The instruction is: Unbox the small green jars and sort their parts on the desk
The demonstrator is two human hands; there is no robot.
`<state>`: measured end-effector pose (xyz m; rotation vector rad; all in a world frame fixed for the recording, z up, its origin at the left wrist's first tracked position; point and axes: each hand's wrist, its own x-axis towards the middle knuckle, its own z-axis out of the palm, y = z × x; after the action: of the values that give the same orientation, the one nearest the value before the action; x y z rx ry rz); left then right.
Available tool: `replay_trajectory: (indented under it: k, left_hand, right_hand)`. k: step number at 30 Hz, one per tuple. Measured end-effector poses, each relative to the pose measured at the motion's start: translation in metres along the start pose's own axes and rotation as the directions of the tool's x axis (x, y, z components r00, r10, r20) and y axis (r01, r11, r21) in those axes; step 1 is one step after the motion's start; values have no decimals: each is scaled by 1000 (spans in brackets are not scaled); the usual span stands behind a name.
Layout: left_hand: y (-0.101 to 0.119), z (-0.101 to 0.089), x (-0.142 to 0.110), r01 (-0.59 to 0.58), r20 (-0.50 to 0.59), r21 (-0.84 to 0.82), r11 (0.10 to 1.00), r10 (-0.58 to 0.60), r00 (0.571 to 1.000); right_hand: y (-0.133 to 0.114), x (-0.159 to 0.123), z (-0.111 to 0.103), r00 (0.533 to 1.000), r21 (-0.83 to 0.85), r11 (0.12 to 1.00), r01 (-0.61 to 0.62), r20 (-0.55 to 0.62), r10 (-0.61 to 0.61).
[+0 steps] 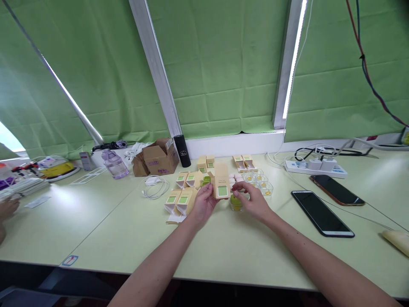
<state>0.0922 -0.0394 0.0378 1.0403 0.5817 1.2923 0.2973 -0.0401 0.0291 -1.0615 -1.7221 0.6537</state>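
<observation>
My left hand (203,202) grips a small tan carton with a green label (221,183), held upright above the table. My right hand (251,199) pinches the carton's right edge with curled fingers. Just under the right hand sits a small clear jar with green contents (236,203). Several more tan cartons (180,201) lie left of my hands, and others (206,162) stand behind. Small clear jars with yellow contents (260,181) are grouped beyond my right hand.
Two black phones (322,213) (337,189) lie to the right, near a white power strip (315,167). A white cable (155,186), brown cardboard box (158,160), black cylinder (182,151) and clear bottle (114,164) sit at the back left. Another person's hand (7,209) shows at the far left.
</observation>
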Motion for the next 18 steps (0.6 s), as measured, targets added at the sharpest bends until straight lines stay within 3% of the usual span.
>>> replay_trajectory:
  k: [3, 6, 12, 18]
  left_hand:
    - [0, 3, -2, 33, 43, 9, 999, -33, 999]
    - [1, 8, -6, 52, 50, 22, 998, -53, 997]
    - [1, 15, -10, 51, 32, 59, 997, -53, 998]
    - [-2, 12, -7, -94, 14, 228, 969, 93, 996]
  right_hand:
    - [-7, 0, -2, 1000, 171, 985, 11, 0, -11]
    - [-12, 1, -3, 997, 287, 958, 0, 72, -21]
    - [-8, 2, -2, 992, 392, 919, -43, 127, -8]
    - [-5, 3, 1, 991, 548, 827, -128, 93, 93]
